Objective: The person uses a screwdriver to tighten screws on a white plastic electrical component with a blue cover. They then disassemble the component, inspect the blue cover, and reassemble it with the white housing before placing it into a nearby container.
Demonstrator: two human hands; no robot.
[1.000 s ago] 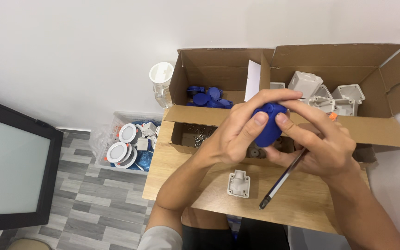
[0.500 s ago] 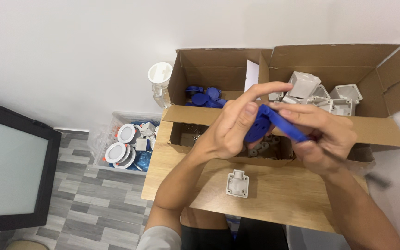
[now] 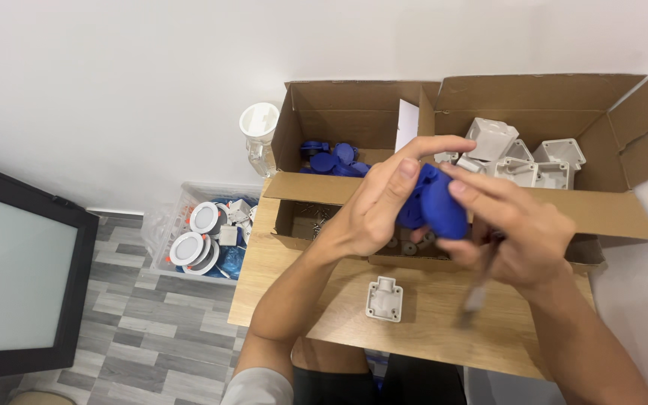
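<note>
The left hand (image 3: 373, 206) and right hand (image 3: 515, 232) both grip a blue cap (image 3: 433, 206), fingers pinching it above the wooden table (image 3: 324, 315). The right hand also holds a blurred screwdriver (image 3: 478, 289), which a second ago pointed down clearly; the cap has turned since. A white box (image 3: 384, 298) lies nearer, cardboard boxes (image 3: 354, 112) farther.

Matt blue plastic cap (image 3: 438, 206); cardboard box (image 3: 354, 112); wood-look table (image 3: 429, 315).

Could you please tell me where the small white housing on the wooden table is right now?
The white housing lies on the wooden table, just in front of the cardboard box, below the left hand.
</note>
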